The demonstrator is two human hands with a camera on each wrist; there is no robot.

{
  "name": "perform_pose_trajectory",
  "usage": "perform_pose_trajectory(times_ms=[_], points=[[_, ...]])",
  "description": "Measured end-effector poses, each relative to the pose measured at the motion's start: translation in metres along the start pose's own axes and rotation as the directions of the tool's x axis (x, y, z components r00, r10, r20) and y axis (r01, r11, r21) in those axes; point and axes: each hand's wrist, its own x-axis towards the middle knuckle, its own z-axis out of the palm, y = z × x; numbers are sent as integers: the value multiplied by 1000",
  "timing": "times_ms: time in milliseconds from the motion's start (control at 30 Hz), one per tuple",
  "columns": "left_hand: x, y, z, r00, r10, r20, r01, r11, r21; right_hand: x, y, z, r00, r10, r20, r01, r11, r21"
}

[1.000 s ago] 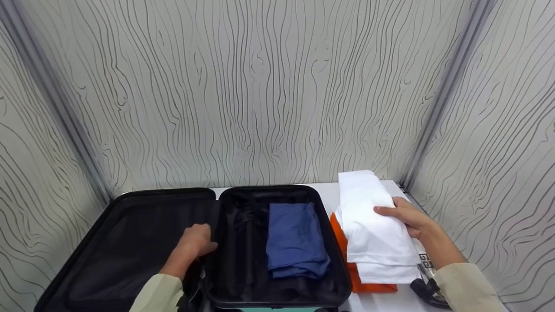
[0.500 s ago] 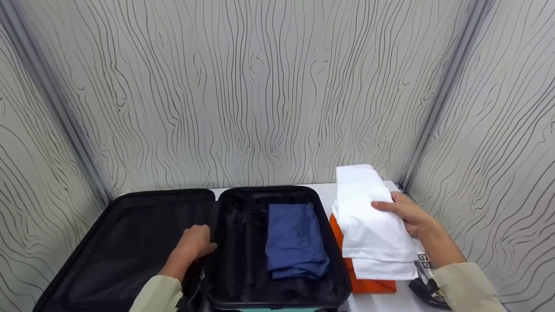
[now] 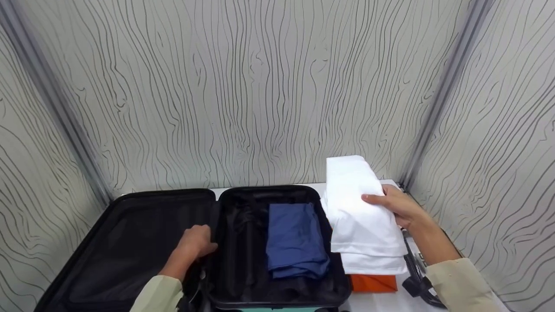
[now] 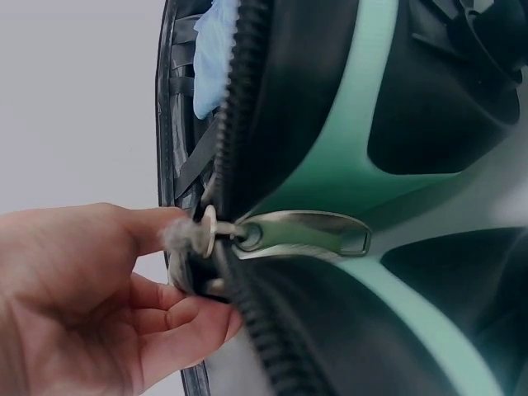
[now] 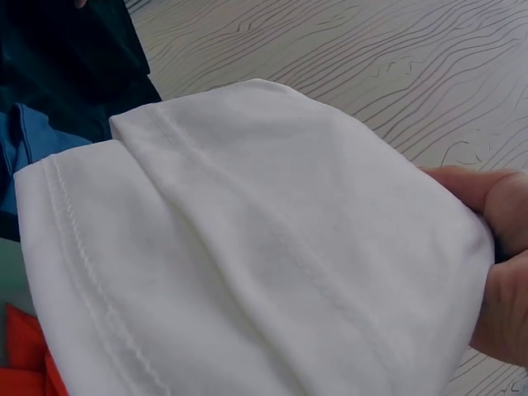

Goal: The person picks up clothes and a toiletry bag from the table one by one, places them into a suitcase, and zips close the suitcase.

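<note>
My right hand [image 3: 396,206] grips a folded white garment [image 3: 362,225], thumb on top and the other fingers hidden beneath. In the right wrist view the stitched hems of this white garment [image 5: 247,239] show. The garment hangs over the right rim of an open black suitcase [image 3: 234,299]. Inside that half lies a folded blue garment [image 3: 295,242]. My left hand [image 3: 196,242] is at the inner edge between the two halves. The left wrist view shows its fingers curled round the suitcase's edge by the zip, next to a metal zip pull [image 4: 305,231].
An orange cloth [image 3: 373,283] lies under the white garment, mostly covered. Right of it, a black strap-like item [image 3: 418,288] and a clear pouch are partly hidden by my forearm. The suitcase's lid half [image 3: 130,251] lies open at left. Patterned panels [image 3: 260,86] stand behind and beside.
My right hand has moved left and up with the white garment, which now overlaps the suitcase rim and covers more of the orange cloth. The left hand has stayed put.
</note>
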Motion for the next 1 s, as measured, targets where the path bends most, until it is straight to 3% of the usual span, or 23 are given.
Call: perform_pose_trajectory(times_ms=[433, 733, 1000], points=[[-1, 1, 0, 1000, 26, -11, -25, 999, 26, 11, -1, 30, 999, -34, 15, 33, 998, 44], [0, 1, -1, 1000, -15, 22, 15, 1000, 1, 18, 2, 60, 999, -17, 27, 12, 985, 172], [-2, 3, -2, 999, -26, 28, 27, 999, -21, 26, 9, 86, 1000, -12, 8, 10, 979, 204]])
